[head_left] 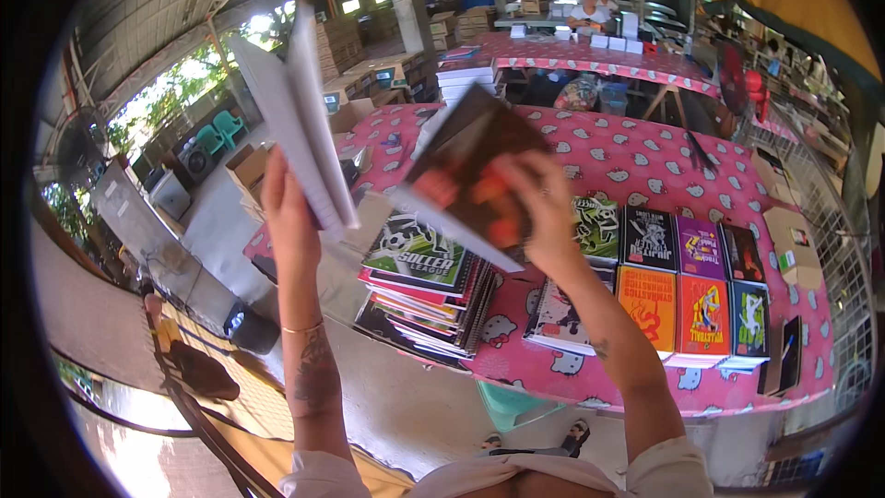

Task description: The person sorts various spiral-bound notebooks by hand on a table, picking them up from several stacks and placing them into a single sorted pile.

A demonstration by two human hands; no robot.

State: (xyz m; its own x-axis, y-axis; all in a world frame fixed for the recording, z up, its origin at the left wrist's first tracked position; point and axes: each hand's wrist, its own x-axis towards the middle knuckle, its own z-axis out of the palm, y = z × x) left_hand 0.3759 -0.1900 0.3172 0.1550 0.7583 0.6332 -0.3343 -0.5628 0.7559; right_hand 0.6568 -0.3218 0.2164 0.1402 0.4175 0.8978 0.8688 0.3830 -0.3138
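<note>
While left hand (288, 212) grips white pages (297, 111), right hand (544, 212) holds glossy notebook (470, 171).

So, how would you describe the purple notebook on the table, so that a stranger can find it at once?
Start at the long table with the pink patterned cloth and go to the two rows of notebooks laid flat at its near right end. In the far row, the purple notebook lies between two black-covered ones. It is the only purple cover there; the orange and red ones lie in the near row.
</note>
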